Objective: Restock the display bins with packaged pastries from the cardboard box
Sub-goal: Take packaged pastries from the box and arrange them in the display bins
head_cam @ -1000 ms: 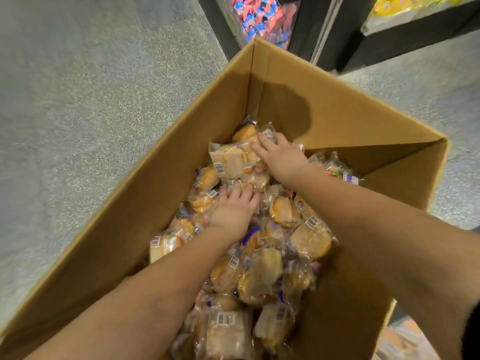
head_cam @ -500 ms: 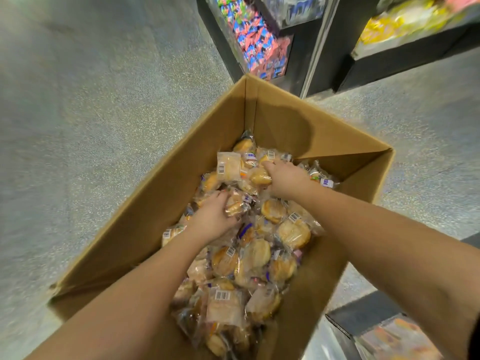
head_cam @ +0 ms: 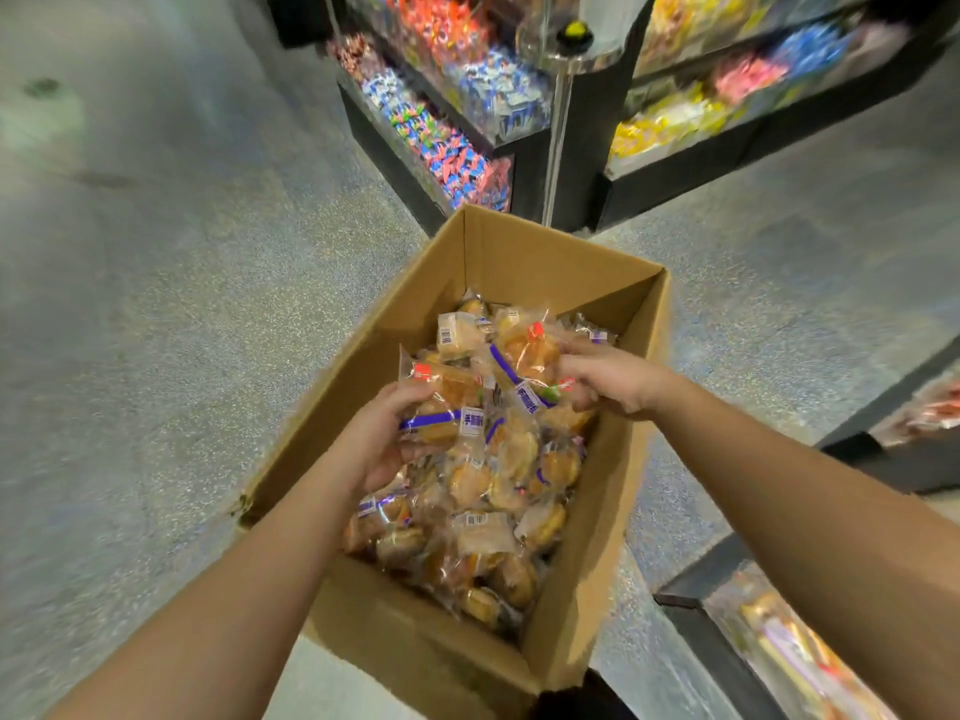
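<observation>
Speckled floor (head_cam: 182,330), cardboard box (head_cam: 524,262), clear-wrapped golden pastries (head_cam: 498,475)

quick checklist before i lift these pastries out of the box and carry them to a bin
1. Left hand grip on a bunch of packaged pastries: ok, fingers curl round them.
2. Right hand grip on its bunch: ok, fingers curled on the wrappers.
3. Loose packets dangling from either bunch: cannot tell, the wrappers overlap and blur.
4. Bunches clear of the cardboard box walls: ok, both sit near the middle, above the pile.
5. Target bin has room: cannot tell, the display bins ahead look filled with other sweets.
6. Floor path to the shelves: ok, nothing seen lying on it.
</observation>
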`<state>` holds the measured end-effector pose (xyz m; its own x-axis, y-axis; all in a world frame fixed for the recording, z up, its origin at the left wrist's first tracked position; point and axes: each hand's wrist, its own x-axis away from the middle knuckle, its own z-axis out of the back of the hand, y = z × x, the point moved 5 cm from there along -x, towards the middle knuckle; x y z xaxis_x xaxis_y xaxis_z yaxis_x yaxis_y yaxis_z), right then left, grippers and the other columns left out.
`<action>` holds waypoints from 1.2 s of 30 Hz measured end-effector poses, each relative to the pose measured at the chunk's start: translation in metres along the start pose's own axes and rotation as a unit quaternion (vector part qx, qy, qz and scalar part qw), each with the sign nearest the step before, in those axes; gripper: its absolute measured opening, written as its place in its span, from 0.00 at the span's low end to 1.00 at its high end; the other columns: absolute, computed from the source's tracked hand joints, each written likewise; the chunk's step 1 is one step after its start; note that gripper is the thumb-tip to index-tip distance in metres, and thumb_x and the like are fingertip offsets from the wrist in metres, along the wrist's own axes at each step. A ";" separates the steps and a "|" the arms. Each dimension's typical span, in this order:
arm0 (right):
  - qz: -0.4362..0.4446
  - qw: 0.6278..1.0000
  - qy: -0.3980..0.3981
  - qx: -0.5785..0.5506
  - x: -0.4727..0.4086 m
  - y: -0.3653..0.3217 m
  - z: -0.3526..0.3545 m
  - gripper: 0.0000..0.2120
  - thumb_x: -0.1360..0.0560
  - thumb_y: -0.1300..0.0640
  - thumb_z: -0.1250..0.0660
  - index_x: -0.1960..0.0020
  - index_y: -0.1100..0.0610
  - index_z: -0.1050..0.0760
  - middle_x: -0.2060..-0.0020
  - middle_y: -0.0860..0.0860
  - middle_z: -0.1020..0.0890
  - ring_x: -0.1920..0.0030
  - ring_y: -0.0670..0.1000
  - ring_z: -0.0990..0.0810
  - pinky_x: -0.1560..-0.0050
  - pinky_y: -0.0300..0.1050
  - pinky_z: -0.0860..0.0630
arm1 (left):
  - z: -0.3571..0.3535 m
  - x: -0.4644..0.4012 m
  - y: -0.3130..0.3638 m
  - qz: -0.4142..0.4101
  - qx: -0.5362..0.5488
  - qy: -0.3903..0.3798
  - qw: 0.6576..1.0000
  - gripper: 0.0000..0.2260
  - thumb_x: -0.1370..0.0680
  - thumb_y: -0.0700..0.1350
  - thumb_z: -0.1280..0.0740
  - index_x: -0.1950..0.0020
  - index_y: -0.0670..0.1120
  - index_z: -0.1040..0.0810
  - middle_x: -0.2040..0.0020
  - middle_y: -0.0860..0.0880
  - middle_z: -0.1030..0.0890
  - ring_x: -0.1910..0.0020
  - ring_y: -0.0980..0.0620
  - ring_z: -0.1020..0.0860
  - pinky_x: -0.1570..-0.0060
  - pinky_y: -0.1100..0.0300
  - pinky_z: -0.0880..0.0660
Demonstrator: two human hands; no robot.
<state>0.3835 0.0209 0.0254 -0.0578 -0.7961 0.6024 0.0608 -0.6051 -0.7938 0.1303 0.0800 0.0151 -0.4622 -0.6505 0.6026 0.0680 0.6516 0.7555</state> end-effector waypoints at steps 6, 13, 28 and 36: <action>0.026 0.991 0.034 -0.124 0.105 0.019 -0.028 0.12 0.19 0.61 0.37 0.36 0.58 0.27 0.52 0.53 0.17 0.63 0.49 0.17 0.66 0.39 0.28 | -0.018 0.074 0.012 -0.024 -0.033 -0.081 0.996 0.16 0.23 0.46 0.32 0.36 0.43 0.24 0.43 0.41 0.17 0.49 0.41 0.16 0.51 0.45 0.18; 0.061 0.979 0.123 -0.148 0.221 0.049 -0.034 0.32 0.35 0.40 0.22 0.37 0.54 0.23 0.52 0.51 0.15 0.61 0.45 0.20 0.59 0.40 0.29 | -0.077 0.130 0.009 -0.027 -0.127 -0.156 0.979 0.10 0.21 0.48 0.32 0.40 0.49 0.22 0.46 0.46 0.16 0.48 0.41 0.16 0.50 0.45 0.18; 0.076 0.901 0.302 -0.301 0.516 0.218 0.012 0.13 0.22 0.65 0.35 0.42 0.51 0.23 0.51 0.51 0.15 0.57 0.49 0.16 0.53 0.44 0.20 | -0.326 0.222 -0.112 -0.001 -0.222 -0.335 0.916 0.15 0.20 0.44 0.34 0.35 0.40 0.27 0.51 0.43 0.15 0.57 0.48 0.16 0.51 0.53 0.19; 0.080 0.908 0.297 -0.286 0.709 0.351 0.000 0.27 0.29 0.56 0.29 0.31 0.55 0.29 0.42 0.54 0.18 0.42 0.54 0.21 0.35 0.55 0.28 | -0.479 0.368 -0.269 0.070 -0.230 -0.445 0.863 0.08 0.18 0.40 0.36 0.41 0.49 0.27 0.54 0.44 0.15 0.61 0.50 0.16 0.62 0.56 0.19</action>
<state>0.3637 -0.7558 0.1734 -0.6303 -0.6254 0.4600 -0.4018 -0.2442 -0.8826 0.3649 -0.5218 0.1564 -0.9028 0.1128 0.4150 0.4274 0.3424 0.8367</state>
